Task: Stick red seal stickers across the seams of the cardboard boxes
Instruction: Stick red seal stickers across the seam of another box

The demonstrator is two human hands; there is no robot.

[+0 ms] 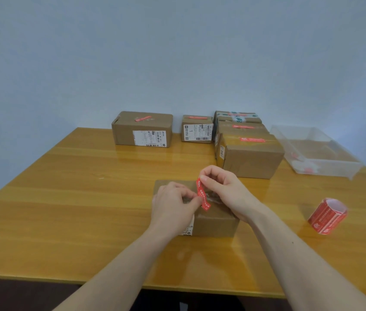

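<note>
Already the red seal sticker (202, 194) ran slantwise over the cardboard box (213, 218), its far end pinched by the right hand (222, 187), its near end by the left hand (175, 205).

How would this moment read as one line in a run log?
step: applying seal | left hand: pinches red sticker lower end | right hand: pinches upper end | over: near box

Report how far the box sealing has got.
Done: five brown cardboard boxes at the back, such as the large left one, each show a red strip on top. In hand: both the left hand and right hand hold a red seal sticker over the near cardboard box. Left: pressing it down.
</note>
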